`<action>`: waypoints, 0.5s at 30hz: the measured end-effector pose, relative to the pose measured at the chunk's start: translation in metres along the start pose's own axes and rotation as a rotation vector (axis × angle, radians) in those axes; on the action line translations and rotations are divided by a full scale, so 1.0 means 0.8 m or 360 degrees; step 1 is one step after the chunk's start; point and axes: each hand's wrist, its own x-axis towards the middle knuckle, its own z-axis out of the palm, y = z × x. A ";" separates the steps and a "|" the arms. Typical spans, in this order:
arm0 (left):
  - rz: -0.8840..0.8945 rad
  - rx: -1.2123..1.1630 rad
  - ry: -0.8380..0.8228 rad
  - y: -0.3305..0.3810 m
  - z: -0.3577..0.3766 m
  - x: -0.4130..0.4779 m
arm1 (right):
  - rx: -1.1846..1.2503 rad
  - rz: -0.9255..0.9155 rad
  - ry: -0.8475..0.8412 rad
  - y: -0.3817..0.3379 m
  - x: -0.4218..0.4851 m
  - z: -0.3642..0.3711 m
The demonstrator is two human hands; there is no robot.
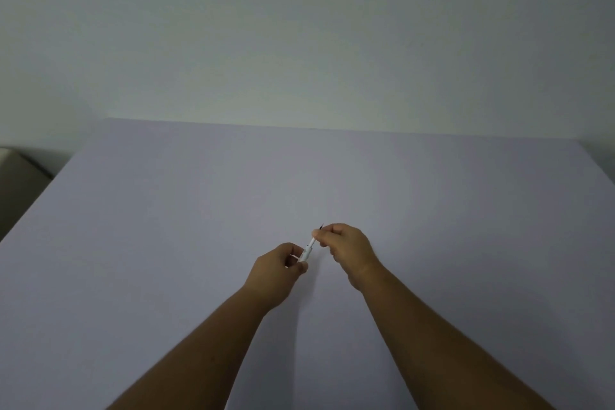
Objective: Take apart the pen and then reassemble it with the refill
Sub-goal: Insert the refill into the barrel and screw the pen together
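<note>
Both of the person's bare forearms reach in from the bottom edge and meet a little below the middle of the view, above a broad, flat, pale lavender table top (166,243) that fills the lower half of the scene. Between the two hands is a slim white plastic pen (308,248), tilted so that its dark pointed tip (321,226) aims toward 1 o'clock and its back end runs down toward 7 o'clock. The left hand (278,271), at 7 o'clock from the pen, is curled with thumb and fingers pinched together around the lower white barrel. The right hand (346,245), at 2 o'clock from the left one, has its fingers closed on the pen's upper section just behind the tip, so only the point shows past them. The pen is held clear of the table, not lying on it. Whether its parts are joined or separated under the fingers cannot be told. Behind the table's far edge rises a plain pale grey-green wall (299,27).
</note>
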 end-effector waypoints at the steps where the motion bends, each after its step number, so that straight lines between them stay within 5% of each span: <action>1: -0.0010 -0.0019 -0.0010 -0.001 0.001 0.002 | 0.0037 0.0017 0.0013 0.001 0.004 -0.006; 4: -0.0007 -0.0067 -0.0042 -0.003 0.000 0.002 | -0.0124 0.0000 0.0193 0.004 0.015 -0.033; 9: 0.0012 -0.0057 -0.0080 -0.008 0.004 0.001 | -0.1361 0.0063 0.0183 0.031 0.022 -0.053; 15: 0.0007 -0.0045 -0.0096 -0.009 0.007 -0.001 | -0.1727 0.0001 0.0252 0.055 0.021 -0.039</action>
